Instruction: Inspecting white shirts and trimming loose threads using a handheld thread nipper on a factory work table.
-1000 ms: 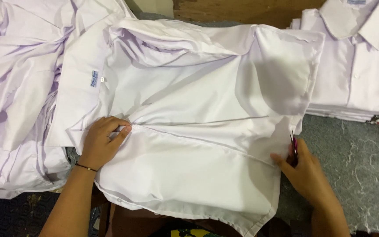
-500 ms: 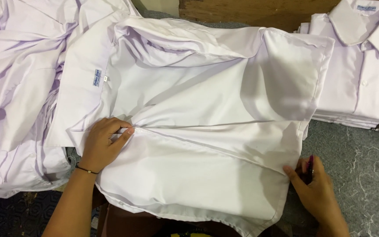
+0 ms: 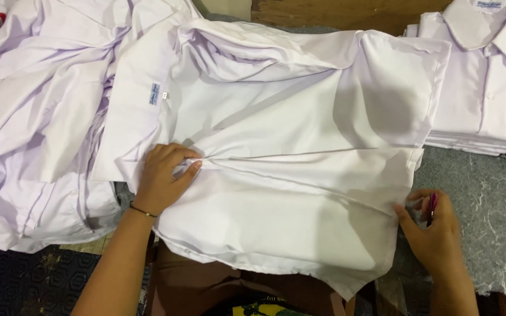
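Two hands work on one white shirt that lies spread in the middle of the grey table. The left hand presses down on the cloth near the collar end and pinches a fold with bent fingers. The right hand rests at the right edge of the shirt, with its fingertips on the hem, and it also holds a thin pink pen between closed fingers. It looks like the folding step is under way, because one long crease runs from hand to hand across the shirt. A next move would call for both hands to keep the cloth tight and flat so the fold stays straight. One small blue tag sits by the collar on the left. One neat stack of folded white shirts sits at the far right, well apart from the hands. One loose pile of crumpled white shirts lies on the left, and it touches the spread shirt. I cannot count the shirts in the stack or in the pile.
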